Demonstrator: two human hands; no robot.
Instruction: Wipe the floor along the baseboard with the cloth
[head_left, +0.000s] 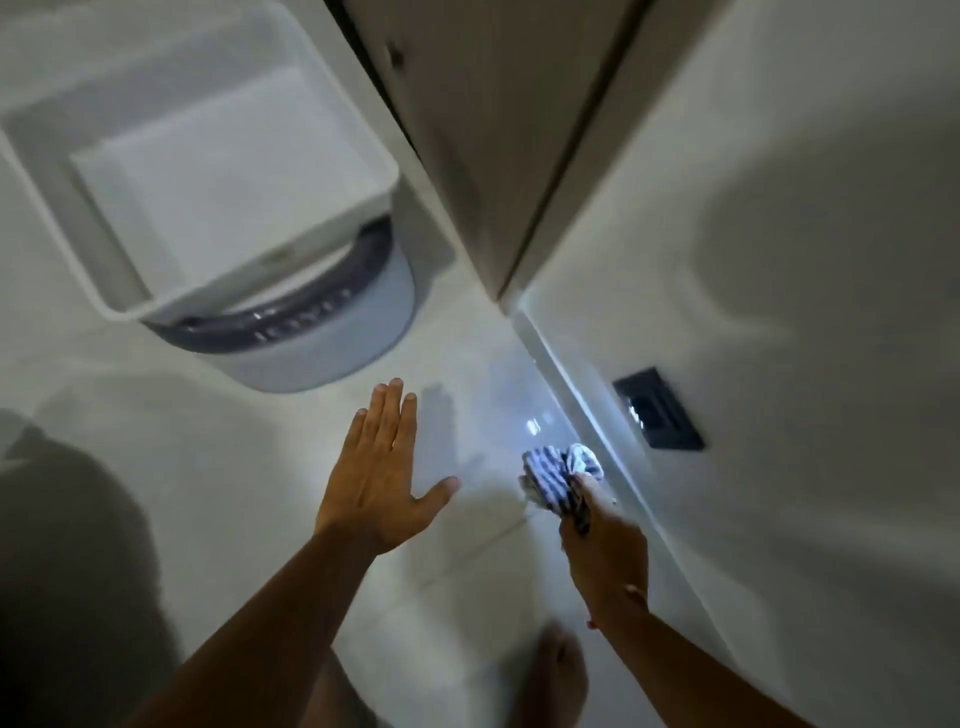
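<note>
A bunched blue-and-white striped cloth (556, 478) is gripped in my right hand (605, 551), low over the pale tiled floor (467, 415) and right beside the glossy white baseboard (582, 395). Whether the cloth touches the floor I cannot tell. My left hand (379, 478) hovers flat over the floor to the left of the cloth, fingers stretched out and apart, holding nothing. A bright light patch falls on the floor and baseboard just ahead of the cloth.
A white washing machine with a grey rim (249, 218) stands on the floor at the upper left. A door and frame (493, 130) meet the wall's corner. A dark socket plate (657, 408) sits low on the wall. My bare foot (556, 670) is below.
</note>
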